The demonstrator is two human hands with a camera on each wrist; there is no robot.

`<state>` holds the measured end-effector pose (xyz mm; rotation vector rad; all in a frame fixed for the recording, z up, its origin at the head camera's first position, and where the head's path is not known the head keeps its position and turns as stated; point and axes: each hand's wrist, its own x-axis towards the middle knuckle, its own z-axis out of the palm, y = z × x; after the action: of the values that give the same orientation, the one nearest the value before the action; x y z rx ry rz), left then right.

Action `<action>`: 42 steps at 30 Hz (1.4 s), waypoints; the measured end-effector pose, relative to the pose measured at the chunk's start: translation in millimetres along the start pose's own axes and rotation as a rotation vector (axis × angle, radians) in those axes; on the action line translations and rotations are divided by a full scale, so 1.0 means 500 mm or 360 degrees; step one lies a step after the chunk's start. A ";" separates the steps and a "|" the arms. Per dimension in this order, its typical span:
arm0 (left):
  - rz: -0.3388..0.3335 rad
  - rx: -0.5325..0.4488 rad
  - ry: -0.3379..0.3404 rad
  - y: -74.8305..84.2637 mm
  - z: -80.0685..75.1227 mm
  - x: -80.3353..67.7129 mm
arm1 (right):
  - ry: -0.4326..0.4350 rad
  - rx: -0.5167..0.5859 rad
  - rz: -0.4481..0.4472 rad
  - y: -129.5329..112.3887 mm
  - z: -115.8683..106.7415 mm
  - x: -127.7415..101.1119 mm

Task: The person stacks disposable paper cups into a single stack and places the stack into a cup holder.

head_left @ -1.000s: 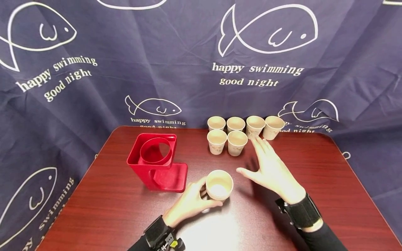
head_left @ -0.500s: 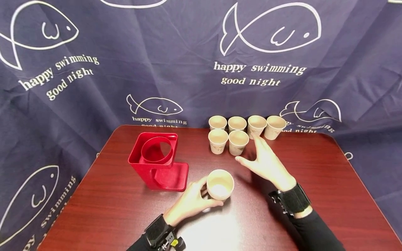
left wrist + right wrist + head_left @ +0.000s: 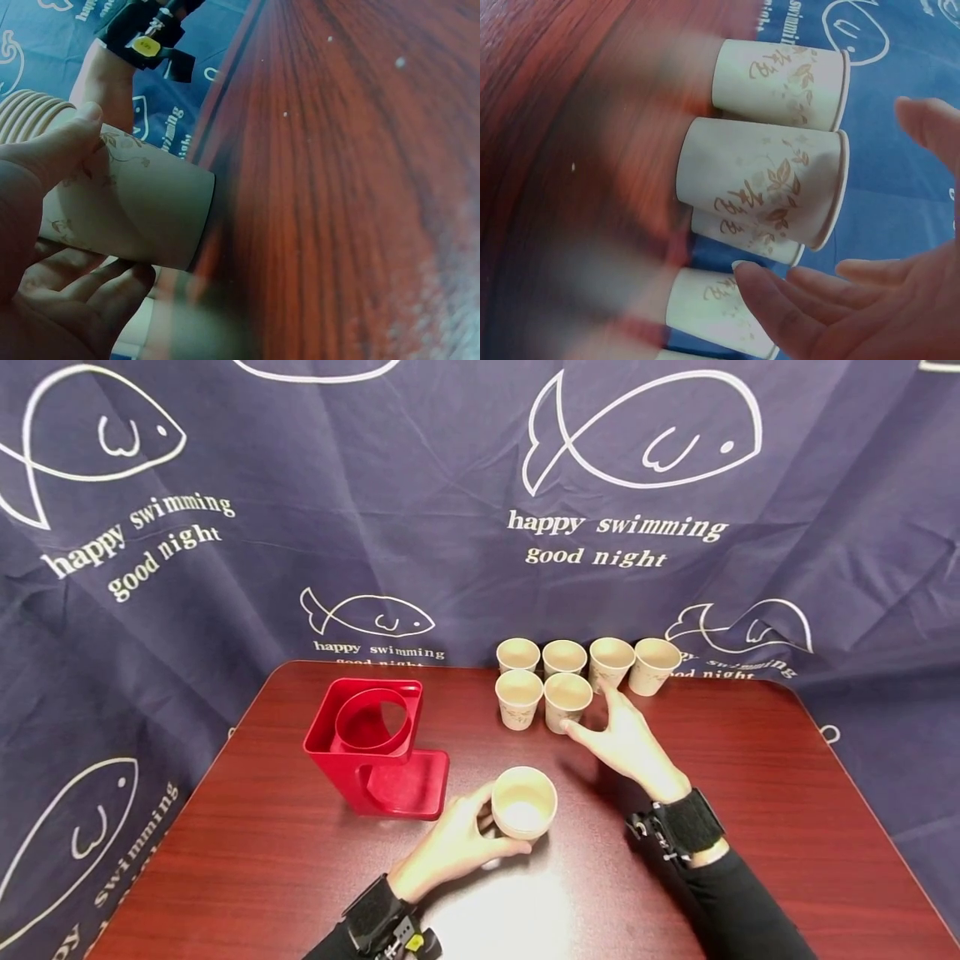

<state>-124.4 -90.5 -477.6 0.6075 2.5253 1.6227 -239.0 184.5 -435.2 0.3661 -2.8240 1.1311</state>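
My left hand (image 3: 457,843) grips a paper cup (image 3: 524,800) standing on the dark red table (image 3: 750,827) near the front middle; the left wrist view shows thumb and fingers curled round that cup (image 3: 127,214). My right hand (image 3: 622,735) is spread open, its fingertips close to the front right cup (image 3: 567,700) of a cluster of several paper cups (image 3: 588,672) at the table's back. In the right wrist view the nearest cup (image 3: 769,187) lies between my open fingers and thumb, untouched.
A red plastic cup holder (image 3: 371,743) with a round opening stands left of the held cup. A dark blue cloth with fish drawings (image 3: 637,435) hangs behind the table and over its sides.
My right hand has moved away from me toward the cluster of cups, staying open. The left hand and its cup have not moved.
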 end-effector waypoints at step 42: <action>0.0017 0.0036 0.0017 0.003 0.003 -0.001 | 0.0076 0.0033 0.0074 -0.003 0.030 0.034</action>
<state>-123.1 -89.0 -477.2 0.6172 2.5559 1.6069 -254.8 169.8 -442.3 0.2725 -2.7955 1.1623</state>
